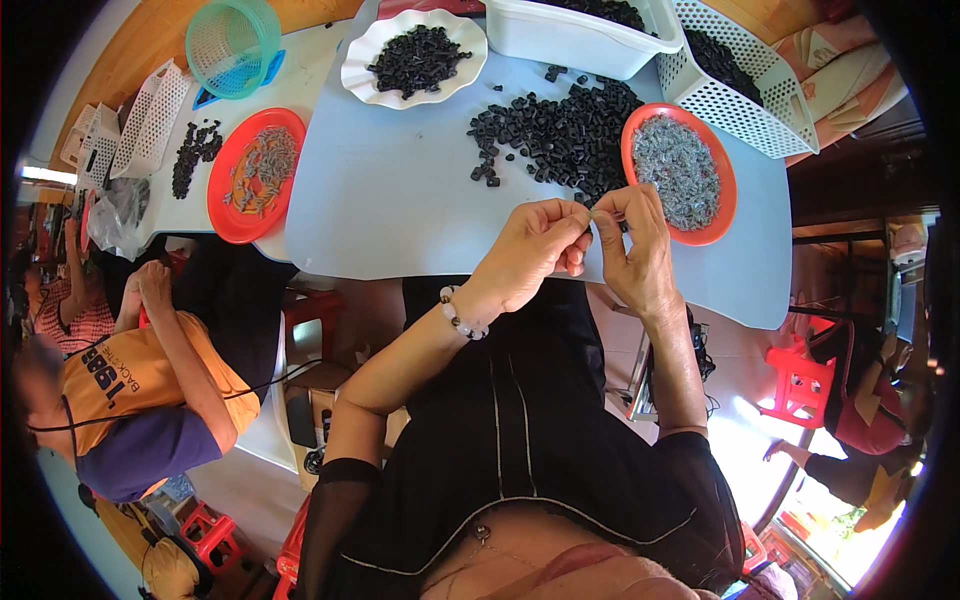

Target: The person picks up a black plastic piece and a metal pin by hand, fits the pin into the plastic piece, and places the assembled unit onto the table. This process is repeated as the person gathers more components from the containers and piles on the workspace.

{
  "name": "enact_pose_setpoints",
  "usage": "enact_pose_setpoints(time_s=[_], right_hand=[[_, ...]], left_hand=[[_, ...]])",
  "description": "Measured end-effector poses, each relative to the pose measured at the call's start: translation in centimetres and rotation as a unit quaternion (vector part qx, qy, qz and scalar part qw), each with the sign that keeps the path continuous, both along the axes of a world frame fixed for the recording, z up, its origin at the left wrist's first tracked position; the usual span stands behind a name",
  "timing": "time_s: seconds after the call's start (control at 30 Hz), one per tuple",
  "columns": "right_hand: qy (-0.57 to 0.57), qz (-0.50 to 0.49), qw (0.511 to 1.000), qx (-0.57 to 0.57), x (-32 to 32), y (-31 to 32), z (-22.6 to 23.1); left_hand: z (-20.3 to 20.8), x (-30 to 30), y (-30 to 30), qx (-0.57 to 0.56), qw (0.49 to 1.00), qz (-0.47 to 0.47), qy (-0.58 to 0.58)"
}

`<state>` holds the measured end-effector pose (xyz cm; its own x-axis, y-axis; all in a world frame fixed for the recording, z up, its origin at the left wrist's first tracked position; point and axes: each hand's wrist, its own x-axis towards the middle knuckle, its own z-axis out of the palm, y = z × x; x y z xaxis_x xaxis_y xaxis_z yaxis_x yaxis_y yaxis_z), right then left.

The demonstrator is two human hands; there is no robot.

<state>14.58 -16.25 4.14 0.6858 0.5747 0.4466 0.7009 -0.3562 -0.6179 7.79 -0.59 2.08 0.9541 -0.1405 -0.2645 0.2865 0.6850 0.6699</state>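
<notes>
Over the table's near edge my two hands meet, fingertips pinched together. My left hand (535, 248) has its thumb and forefinger closed, and my right hand (638, 250) pinches at the same spot. Whatever they hold is too small to make out. Just beyond them spreads a heap of small black plastic pieces (560, 135). Beside my right hand stands an orange-red plate (729, 190) full of small clear and grey parts (675, 165).
A white scalloped dish (355, 75) of black pieces stands at the far left of the table (400, 200). Behind the heap are a white tub (580, 45) and a perforated white basket (770, 125). Another person (150, 390) sits at the left, near a second red plate (225, 215).
</notes>
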Motion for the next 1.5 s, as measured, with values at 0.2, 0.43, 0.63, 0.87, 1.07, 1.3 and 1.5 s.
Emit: enact_pose_setpoints(time_s=[0.2,0.43,0.63,0.87,1.07,1.3,1.5], right_hand=[[0.122,0.002,0.989,0.080,0.6,-0.6,-1.1],[0.283,-0.052,0.950,0.124,1.4,-1.3,0.0],[0.278,-0.062,0.947,0.150,2.2,-1.9,0.1],[0.231,-0.092,0.958,0.145,3.1,-3.7,-0.7],[0.326,-0.110,0.924,0.165,4.8,-4.7,0.0],[0.370,-0.064,0.906,0.197,6.3,-5.8,-0.6],[0.346,-0.073,0.922,0.156,6.2,-6.1,-0.6]], left_hand=[[0.2,0.6,-0.8,0.116,0.989,0.067,-0.063],[-0.2,2.3,-2.8,0.377,0.874,0.212,-0.221],[-0.4,4.2,-3.8,0.495,0.790,0.220,-0.286],[0.7,5.1,-4.8,0.385,0.892,0.127,-0.198],[0.2,7.5,-5.7,0.562,0.719,0.203,-0.353],[-0.2,8.8,-5.8,0.623,0.619,0.205,-0.433],[0.0,8.7,-6.1,0.549,0.740,0.176,-0.345]])
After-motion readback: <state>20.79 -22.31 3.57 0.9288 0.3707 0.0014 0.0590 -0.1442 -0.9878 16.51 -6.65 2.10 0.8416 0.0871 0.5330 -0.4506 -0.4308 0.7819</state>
